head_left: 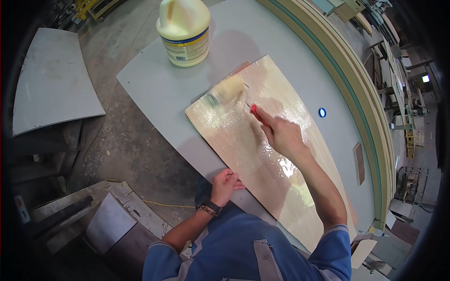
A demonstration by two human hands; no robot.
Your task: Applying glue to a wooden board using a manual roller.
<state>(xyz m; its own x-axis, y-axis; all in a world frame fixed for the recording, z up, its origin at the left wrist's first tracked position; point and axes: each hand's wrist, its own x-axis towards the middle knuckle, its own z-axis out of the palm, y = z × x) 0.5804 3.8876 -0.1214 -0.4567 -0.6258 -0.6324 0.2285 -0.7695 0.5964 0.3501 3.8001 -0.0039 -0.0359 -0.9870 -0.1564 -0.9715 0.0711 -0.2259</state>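
My right hand is closed round the red handle of a paint roller, whose pale cover is blurred. The roller lies on the far part of a light wood veneer panel, whose surface shines with wet glue. My left hand rests by the panel's near left edge, fingers lying on the grey tabletop and holding nothing. Past the panel's far end stands a large translucent jug of pale yellow liquid, upright. To the panel's right lies a small blue cap.
The grey table carries everything. Along its right side runs a stack of curved strips. A small brown wood piece lies near them. Left of the table are a separate white panel and a cluttered stand on the stained floor.
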